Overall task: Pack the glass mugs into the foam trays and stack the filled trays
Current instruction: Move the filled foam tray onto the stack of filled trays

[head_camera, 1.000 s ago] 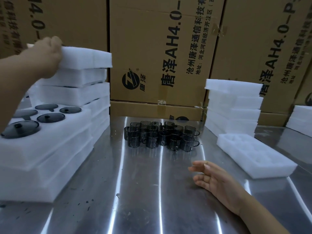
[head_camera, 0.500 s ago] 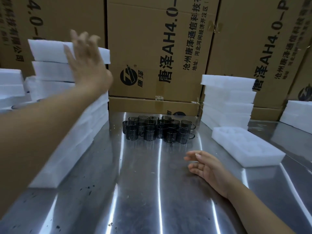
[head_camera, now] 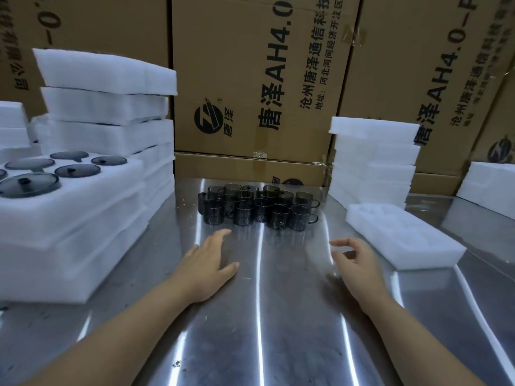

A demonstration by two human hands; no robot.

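The small dark glass mugs (head_camera: 256,208) stand bunched together on the shiny metal table (head_camera: 264,316), toward its far side. Both hands are just in front of them and hold nothing. The left hand (head_camera: 207,264) is spread flat with straight fingers, and the right hand (head_camera: 355,263) has loose, bent fingers. An empty white foam tray (head_camera: 401,235) lies to the right, in front of a tall pile of white foam trays (head_camera: 373,160). On the left are more stacked foam trays (head_camera: 106,107) and a foam tray of round dark glass lids (head_camera: 69,196). Big brown cardboard boxes (head_camera: 250,65) stand behind.
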